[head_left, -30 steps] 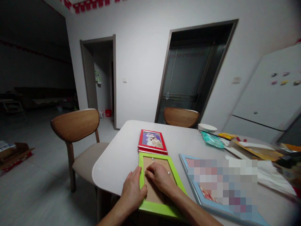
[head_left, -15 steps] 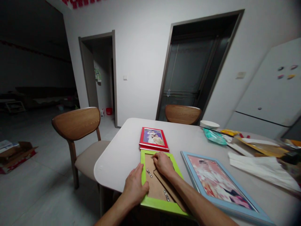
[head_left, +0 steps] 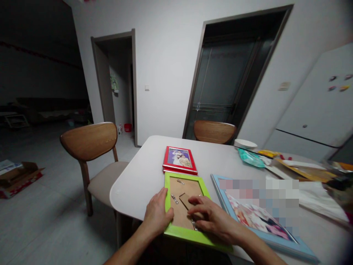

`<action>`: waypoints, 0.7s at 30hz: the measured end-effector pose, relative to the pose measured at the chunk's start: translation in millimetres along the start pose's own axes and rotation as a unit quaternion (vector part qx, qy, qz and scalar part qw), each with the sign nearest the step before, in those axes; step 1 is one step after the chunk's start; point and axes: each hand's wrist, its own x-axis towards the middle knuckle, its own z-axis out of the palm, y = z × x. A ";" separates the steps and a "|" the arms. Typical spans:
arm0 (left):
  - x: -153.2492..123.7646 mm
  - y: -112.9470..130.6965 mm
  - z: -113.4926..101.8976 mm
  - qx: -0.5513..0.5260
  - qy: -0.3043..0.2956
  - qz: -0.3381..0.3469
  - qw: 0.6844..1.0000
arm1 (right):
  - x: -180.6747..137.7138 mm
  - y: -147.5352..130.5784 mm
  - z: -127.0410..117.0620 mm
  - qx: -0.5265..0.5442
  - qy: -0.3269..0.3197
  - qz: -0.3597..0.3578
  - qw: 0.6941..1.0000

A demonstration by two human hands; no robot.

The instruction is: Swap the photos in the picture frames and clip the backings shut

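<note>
A: Our bare right hand [head_left: 208, 217] shifts toward us, half-curled, its grip unclear.
B: Our left hand [head_left: 157, 212] clasps the lime-green rectangular picture frame [head_left: 178, 217], lying beneath the right, long axis pointing away.

Pale table [head_left: 135, 184], near-left corner rounded. At its 6 o'clock, near edge: green frame [head_left: 179, 217], back up. Clocking from that: red frame [head_left: 180, 160] at 12, just beyond, picture up; blue frame [head_left: 256, 219] at 3, near, picture up; white bowl [head_left: 245, 144], teal packet [head_left: 250, 158] at 1; white sheet [head_left: 314, 198], jumbled heap [head_left: 306, 169] around 2.
</note>
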 end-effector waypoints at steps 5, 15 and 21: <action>0.0 -0.9 2.0 0.003 0.000 0.001 1.000 | -2.3 -0.8 4.5 -0.002 -0.003 0.010 1.000; 0.5 -0.8 0.7 -0.017 -0.004 -0.007 1.000 | -2.4 -2.5 11.0 0.005 0.019 0.011 1.000; 1.1 -1.7 2.3 -0.004 -0.005 -0.003 1.000 | -1.3 -0.4 12.8 0.001 0.021 0.002 1.000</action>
